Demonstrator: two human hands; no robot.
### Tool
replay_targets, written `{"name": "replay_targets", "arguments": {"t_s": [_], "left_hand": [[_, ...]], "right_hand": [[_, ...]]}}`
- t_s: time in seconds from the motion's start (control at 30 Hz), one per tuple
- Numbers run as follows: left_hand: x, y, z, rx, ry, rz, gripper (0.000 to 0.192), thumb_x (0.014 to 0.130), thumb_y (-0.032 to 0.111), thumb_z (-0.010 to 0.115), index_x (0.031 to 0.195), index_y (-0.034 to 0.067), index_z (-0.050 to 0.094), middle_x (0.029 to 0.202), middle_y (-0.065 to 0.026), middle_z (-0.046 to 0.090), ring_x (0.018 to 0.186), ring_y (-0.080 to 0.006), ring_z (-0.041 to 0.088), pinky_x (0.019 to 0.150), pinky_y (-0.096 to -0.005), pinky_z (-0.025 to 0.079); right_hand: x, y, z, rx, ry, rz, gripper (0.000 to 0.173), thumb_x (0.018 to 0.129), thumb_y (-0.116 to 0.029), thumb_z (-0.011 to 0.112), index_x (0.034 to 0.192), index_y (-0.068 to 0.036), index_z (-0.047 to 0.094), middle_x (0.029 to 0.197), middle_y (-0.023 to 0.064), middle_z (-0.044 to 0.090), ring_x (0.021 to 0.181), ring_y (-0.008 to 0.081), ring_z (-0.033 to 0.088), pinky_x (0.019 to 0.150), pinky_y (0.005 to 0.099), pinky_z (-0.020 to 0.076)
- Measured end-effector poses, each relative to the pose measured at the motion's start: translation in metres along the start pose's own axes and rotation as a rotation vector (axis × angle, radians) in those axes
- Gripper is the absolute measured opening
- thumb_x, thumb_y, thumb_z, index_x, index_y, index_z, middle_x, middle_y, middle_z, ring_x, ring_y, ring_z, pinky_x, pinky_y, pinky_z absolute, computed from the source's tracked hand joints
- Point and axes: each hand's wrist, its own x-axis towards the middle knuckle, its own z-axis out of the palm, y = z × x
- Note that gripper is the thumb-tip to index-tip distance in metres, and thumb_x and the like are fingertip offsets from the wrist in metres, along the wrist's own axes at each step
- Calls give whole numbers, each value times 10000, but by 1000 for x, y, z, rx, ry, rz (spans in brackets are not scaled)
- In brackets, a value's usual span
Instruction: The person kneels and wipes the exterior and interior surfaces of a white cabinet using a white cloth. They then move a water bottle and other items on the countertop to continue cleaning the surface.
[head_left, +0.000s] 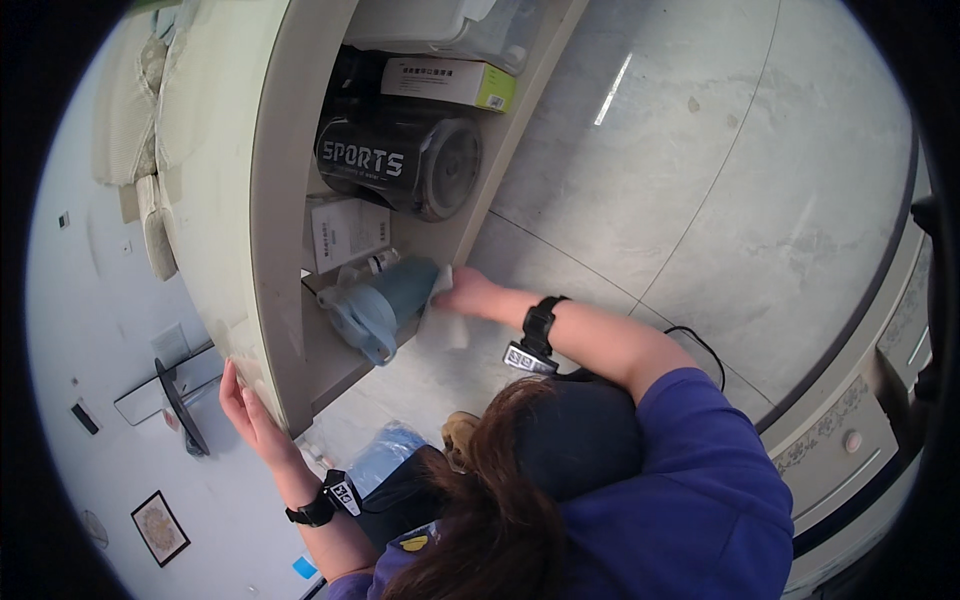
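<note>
My right hand (471, 293) pinches a thin white cloth or wipe (444, 321). It is beside the base of a blue-grey plastic bottle (405, 289), where the cloth seems to touch the bottle's lower end. That bottle has a light blue cap with a carry loop (367, 322) and is in the open compartment of a pale cabinet (281, 225). Fingers extended, my left hand (255, 412) rests against the cabinet's top edge and holds nothing. A small clear bottle with a label (382, 261) lies next to the blue-grey one, partly hidden.
Also in the compartment are a white box (349, 232), a large black sports jug (397, 165), a white and green carton (450, 82) and a clear plastic container (450, 26). A blue plastic-wrapped package (386, 454) lies on the tiled floor (637, 187). White drawers (836, 439) stand at right.
</note>
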Motion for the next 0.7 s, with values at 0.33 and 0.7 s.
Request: {"name": "replay_targets", "arguments": {"t_s": [0.33,0.7], "left_hand": [[1,-3,-2,-13,-4,-12,430,996,191,409,1376,-8,386,1403,-149,421,1281,-234,421,1077,-368,330],[1,0,0,-27,9,-39,438,991,210,431,1370,-5,392,1386,-143,431,1267,-228,427,1070,-366,334]], "right_hand": [[-5,-15,-12,114,-29,33,413,695,-322,741,922,20,694,875,193,696,858,315,669,772,394,508],[-8,-9,-2,-101,-55,82,515,673,-425,729,859,53,681,864,245,675,845,357,656,743,425,505]]}}
